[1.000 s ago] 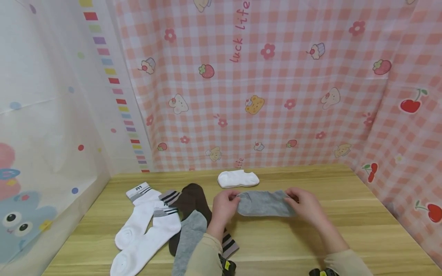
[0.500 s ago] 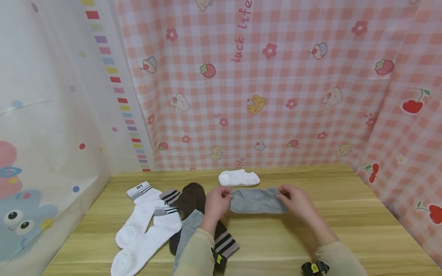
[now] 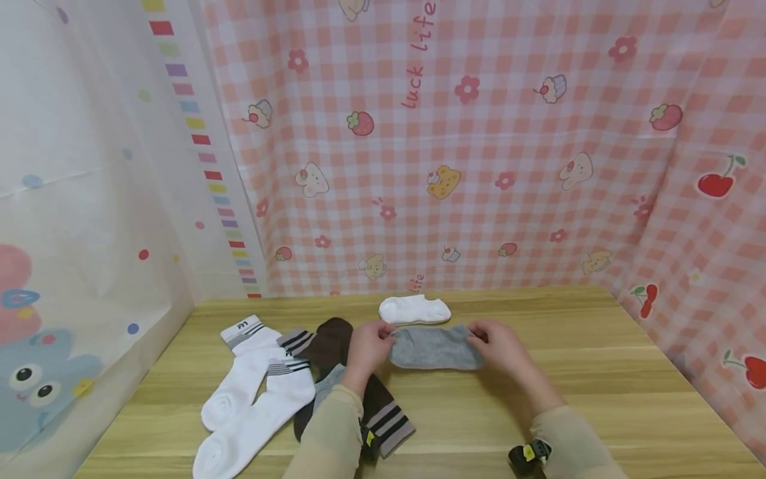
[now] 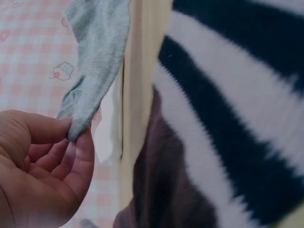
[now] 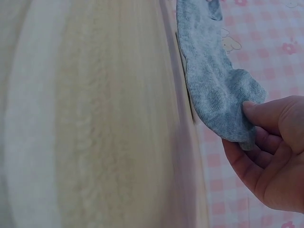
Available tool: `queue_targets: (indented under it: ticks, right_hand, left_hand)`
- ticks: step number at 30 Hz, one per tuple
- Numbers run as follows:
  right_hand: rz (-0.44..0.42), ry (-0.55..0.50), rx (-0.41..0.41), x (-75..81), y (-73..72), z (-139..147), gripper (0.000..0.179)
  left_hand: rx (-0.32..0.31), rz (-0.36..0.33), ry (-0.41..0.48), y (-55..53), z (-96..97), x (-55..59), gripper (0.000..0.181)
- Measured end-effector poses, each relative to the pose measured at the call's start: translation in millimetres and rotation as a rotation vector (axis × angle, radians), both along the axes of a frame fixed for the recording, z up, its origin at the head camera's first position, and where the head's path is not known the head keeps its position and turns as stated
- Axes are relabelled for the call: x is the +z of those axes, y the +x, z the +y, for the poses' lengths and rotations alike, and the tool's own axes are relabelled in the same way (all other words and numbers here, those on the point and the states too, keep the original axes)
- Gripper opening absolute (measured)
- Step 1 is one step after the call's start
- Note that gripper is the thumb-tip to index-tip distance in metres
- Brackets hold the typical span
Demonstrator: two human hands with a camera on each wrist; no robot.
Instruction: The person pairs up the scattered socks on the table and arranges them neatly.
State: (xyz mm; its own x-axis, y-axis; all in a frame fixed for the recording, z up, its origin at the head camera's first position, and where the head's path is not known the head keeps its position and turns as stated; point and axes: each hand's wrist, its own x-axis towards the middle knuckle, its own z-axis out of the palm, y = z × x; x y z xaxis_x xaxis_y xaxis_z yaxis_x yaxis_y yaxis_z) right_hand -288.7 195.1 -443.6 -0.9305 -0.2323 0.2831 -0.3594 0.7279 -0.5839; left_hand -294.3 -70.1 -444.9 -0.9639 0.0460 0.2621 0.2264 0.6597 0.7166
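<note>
A grey sock [image 3: 435, 348] is stretched sideways between both hands, a little above the table. My left hand [image 3: 368, 352] pinches its left end between thumb and fingers; the left wrist view shows the grey cloth [image 4: 102, 52] in that pinch. At the other end, my right hand [image 3: 504, 349] pinches the sock, and in the right wrist view the thumb lies on the grey fabric [image 5: 213, 90]. Just behind the held sock lies a white ankle sock [image 3: 413, 311]. Another grey sock [image 3: 328, 384] lies partly hidden under the left forearm.
Two white socks with striped cuffs [image 3: 257, 412] lie at the left of the wooden table [image 3: 598, 372]. Brown socks with striped cuffs [image 3: 389, 426] lie beside them, partly behind the left arm. A pink checked cloth [image 3: 509, 199] hangs along the table's back edge.
Both hands have moved left with the grey sock stretched between them. The left forearm now covers more of the other grey sock and less of the brown sock's striped cuff.
</note>
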Motion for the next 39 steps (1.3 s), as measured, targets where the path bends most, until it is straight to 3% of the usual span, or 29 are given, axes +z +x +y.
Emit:
queue_targets:
  ticks: [13, 21, 29, 39]
  right_hand:
    - [-0.060, 0.000, -0.006, -0.8, -15.8, -11, 0.007]
    - [-0.064, 0.002, -0.007, -7.6, -27.4, -18, 0.006]
    - [-0.124, 0.047, -0.045, -9.0, -36.2, -23, 0.004]
    - [-0.140, 0.123, -0.075, -8.1, -42.3, -26, 0.012]
  left_hand:
    - [0.012, -0.087, -0.102, -15.7, -6.9, 16.1, 0.008]
    - [0.025, -0.091, -0.148, -23.9, -8.5, 9.7, 0.008]
    - [0.041, -0.081, -0.167, -26.0, -10.1, 5.3, 0.013]
    - [0.065, -0.132, -0.181, -29.1, -11.6, 4.7, 0.016]
